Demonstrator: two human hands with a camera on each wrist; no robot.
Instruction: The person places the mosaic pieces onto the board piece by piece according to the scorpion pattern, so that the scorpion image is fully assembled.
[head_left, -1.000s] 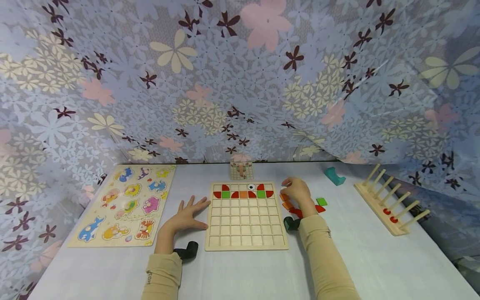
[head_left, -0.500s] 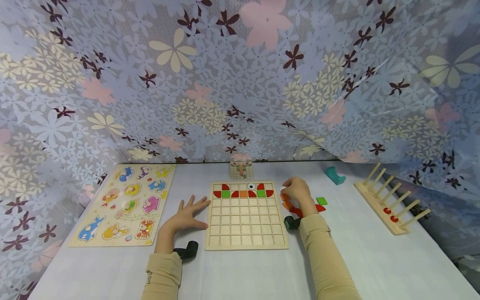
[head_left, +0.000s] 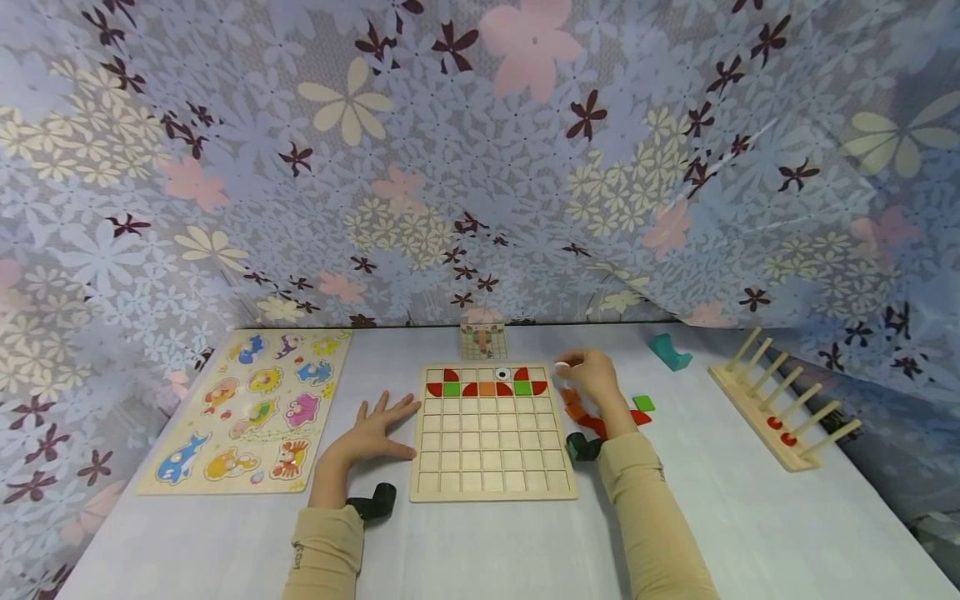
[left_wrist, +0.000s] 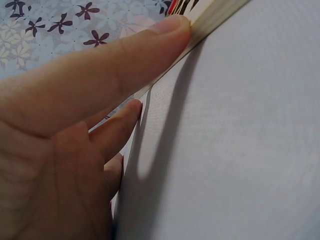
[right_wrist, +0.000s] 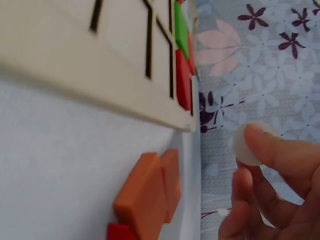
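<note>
My right hand [head_left: 592,375] pinches a white disc [right_wrist: 246,145] between thumb and fingertips, just off the upper right corner of the wooden grid board [head_left: 491,458]. Along the board's top rows lie red quarter-round pieces [head_left: 434,389], green squares [head_left: 452,388], an orange square [head_left: 487,389] and a round eye piece [head_left: 502,374]. My left hand [head_left: 375,431] is spread flat at the board's left side, its thumb and index fingertips at the edge. The left wrist view shows the thumb [left_wrist: 172,30] against the board's side.
Orange blocks [right_wrist: 142,192] and red pieces [head_left: 641,417] lie under and beside my right forearm, near a green square [head_left: 643,403]. A pattern card [head_left: 483,342] stands behind the board. An animal puzzle [head_left: 247,408] is at left; a teal block [head_left: 670,352] and peg rack [head_left: 772,417] at right.
My right hand has lifted the white disc from beside the orange blocks and shifted slightly up and left with it. My left hand has stayed in place.
</note>
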